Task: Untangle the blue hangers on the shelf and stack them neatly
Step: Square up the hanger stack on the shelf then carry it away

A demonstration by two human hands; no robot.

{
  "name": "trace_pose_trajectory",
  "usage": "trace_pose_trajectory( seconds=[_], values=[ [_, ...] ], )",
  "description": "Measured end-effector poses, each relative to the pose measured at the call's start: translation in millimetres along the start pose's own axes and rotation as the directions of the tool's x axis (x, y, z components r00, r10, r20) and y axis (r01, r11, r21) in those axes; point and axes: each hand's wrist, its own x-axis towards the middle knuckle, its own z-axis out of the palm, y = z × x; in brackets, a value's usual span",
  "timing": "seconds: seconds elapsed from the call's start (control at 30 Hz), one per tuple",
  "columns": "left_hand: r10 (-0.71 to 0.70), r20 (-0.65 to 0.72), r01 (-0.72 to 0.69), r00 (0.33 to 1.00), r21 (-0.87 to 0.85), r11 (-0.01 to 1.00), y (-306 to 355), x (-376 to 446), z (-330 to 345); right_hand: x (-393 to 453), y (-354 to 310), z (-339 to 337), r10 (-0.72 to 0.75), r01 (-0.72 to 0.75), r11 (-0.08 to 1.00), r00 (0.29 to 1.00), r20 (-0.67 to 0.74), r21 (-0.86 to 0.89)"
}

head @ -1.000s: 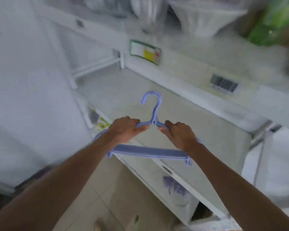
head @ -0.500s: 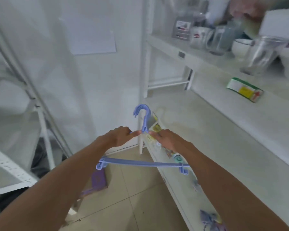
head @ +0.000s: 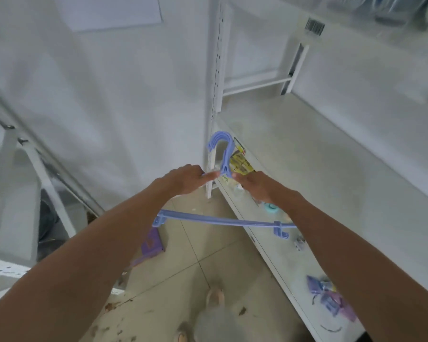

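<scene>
A person holds a bunch of blue hangers (head: pixel 223 219) in the air beside a white shelf (head: pixel 307 154), the left hand (head: pixel 183 178) and right hand (head: pixel 255 186) each closed around a sloping shoulder just under the hooks, which appear nested together. The thin plastic looks light and stiff, with small clips that could snag. The shoulders near the neck seem the surest place to grip when laying the stack down.

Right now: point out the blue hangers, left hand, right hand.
blue hangers (head: pixel 220 220): head view, bottom bar.
left hand (head: pixel 185 178): head view, back of hand.
right hand (head: pixel 257 187): head view, back of hand.
</scene>
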Motion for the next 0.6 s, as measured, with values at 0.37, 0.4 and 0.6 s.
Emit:
trace_pose_trajectory(
  seconds=[0.37, 0.4, 0.6],
  values=[
    [-0.057, 0.072, 0.050, 0.996, 0.095, 0.994, -3.4, 113.4, -17.1, 97.9, 30.1, -22.6, 0.034, -0.040, 0.994, 0.998, 0.061, 0.103],
    [-0.052, 0.085, 0.043, 0.995, 0.102, 0.994, -2.7, 123.0, -17.8, 105.5, 34.4, -24.9, 0.034, -0.042, 0.992, 0.997, 0.073, 0.115],
    [-0.036, 0.148, 0.024, 0.988, 0.080, 0.997, 5.1, 176.4, -16.4, 153.7, 61.2, -46.9, 0.072, -0.084, 0.986, 0.993, 0.090, 0.141]
  ],
)
